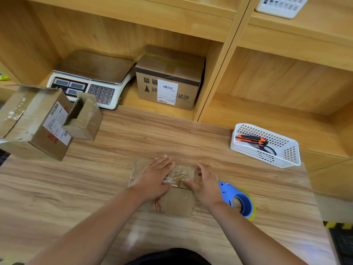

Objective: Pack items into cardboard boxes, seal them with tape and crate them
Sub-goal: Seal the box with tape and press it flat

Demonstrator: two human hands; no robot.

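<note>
A flat brown cardboard box [177,201] lies on the wooden bench [76,188] at the near middle, with both hands on top of it. The left hand [152,178] is on its left part and the right hand [206,184] at its right edge. Just right of it lies a blue tape dispenser [238,197]. Farther right and behind sits a white perforated plastic basket [286,155] with an orange utility knife [252,140] in it. At the bench's left edge stands a large open cardboard carton [34,127] and, against its right side, a small open cardboard box [84,119]. Behind them, in the wooden shelf compartment [114,35], a white electronic scale [89,81] sits left of a labelled cardboard box [168,87].
</note>
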